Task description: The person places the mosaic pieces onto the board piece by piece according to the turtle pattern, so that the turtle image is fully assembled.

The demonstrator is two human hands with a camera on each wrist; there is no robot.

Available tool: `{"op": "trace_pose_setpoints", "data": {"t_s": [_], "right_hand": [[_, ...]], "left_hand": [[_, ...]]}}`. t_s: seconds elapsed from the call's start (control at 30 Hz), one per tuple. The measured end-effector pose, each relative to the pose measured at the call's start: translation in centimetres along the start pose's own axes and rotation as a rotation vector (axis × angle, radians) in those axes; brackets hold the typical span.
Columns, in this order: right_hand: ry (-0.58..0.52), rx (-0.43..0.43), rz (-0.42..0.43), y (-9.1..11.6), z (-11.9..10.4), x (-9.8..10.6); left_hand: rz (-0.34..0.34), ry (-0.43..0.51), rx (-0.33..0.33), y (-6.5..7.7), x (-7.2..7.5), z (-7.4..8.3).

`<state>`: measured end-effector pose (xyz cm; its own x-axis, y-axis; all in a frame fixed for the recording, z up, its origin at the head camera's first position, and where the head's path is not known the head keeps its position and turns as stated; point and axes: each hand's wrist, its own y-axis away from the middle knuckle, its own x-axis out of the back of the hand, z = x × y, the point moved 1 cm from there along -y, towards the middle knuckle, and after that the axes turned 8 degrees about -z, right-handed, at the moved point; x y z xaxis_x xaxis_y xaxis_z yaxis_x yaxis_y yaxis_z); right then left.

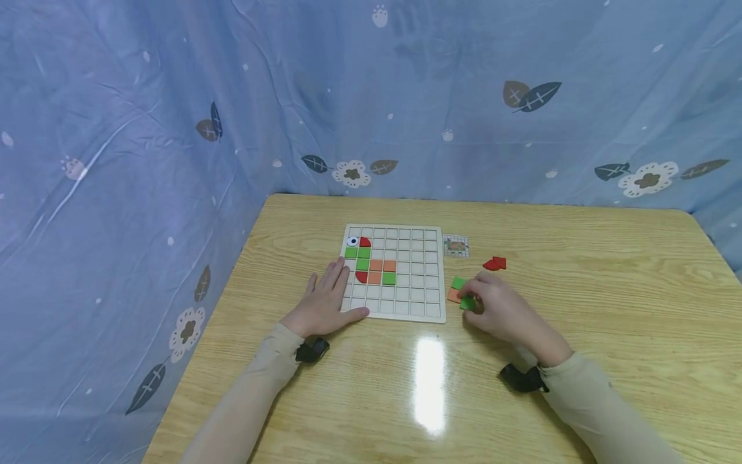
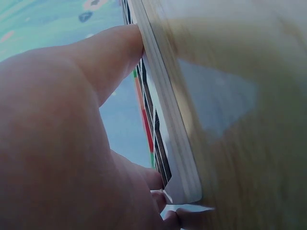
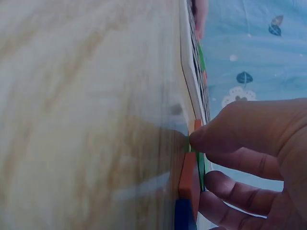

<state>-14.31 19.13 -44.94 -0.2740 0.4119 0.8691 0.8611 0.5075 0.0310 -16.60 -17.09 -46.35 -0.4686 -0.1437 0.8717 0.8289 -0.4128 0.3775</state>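
Observation:
A white gridded board (image 1: 414,296) lies on the table, with green, orange and red pieces and a round eye piece (image 1: 352,241) set in its squares. My left hand (image 1: 321,303) rests on the board's left edge with fingers straight, its thumb along the near edge. To the right of the board, my right hand (image 1: 497,306) pinches a green square tile (image 1: 467,303) between thumb and fingers. Beside it lie another green tile (image 1: 458,283) and an orange tile (image 1: 454,295). In the right wrist view, an orange piece (image 3: 190,179) and a blue piece (image 3: 183,215) show close to the fingers.
A small printed pattern card (image 1: 456,245) lies against the board's upper right side. Farther right, red pieces (image 1: 495,263) lie together beyond my right hand. A blue patterned cloth (image 1: 452,96) hangs behind and left of the wooden table (image 1: 608,277).

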Motion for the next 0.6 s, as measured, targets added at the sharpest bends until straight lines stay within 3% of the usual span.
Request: {"op": "trace_pose_setpoints", "data": {"t_s": [0.6], "right_hand": [[0.026, 0.021, 0.036, -0.13, 0.24, -0.73]], "left_hand": [[0.02, 0.011, -0.008, -0.09, -0.37, -0.37]]}}
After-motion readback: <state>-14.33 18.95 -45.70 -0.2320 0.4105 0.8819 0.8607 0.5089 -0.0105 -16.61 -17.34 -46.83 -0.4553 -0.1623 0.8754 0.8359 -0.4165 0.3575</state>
